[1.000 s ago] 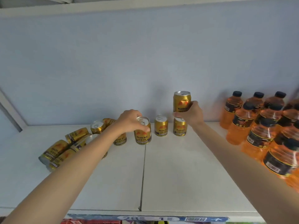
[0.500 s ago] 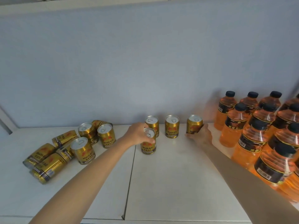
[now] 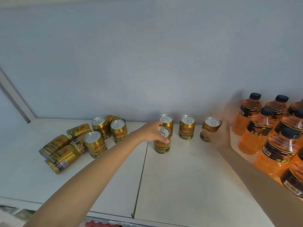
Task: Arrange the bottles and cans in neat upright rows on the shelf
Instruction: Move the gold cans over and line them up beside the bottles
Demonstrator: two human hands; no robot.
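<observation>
Three gold cans stand upright in a row by the back wall: a left can (image 3: 168, 120), a middle can (image 3: 187, 126) and a right can (image 3: 210, 127). My right hand (image 3: 218, 136), blurred, wraps the right can, which rests on the shelf. A fourth upright can (image 3: 162, 142) stands in front of the left one, and my left hand (image 3: 152, 132) grips it near its top. A heap of gold cans (image 3: 72, 145) lies at the left, some upright and some on their sides.
Orange bottles (image 3: 268, 133) with black caps stand in rows at the right, close to my right forearm. The white shelf (image 3: 188, 177) has a seam down its middle, a grey back wall and a front edge with price labels (image 3: 103, 224).
My right hand lowered its can from above the row down onto the shelf at the row's right end. My left hand set its can down in front of the row.
</observation>
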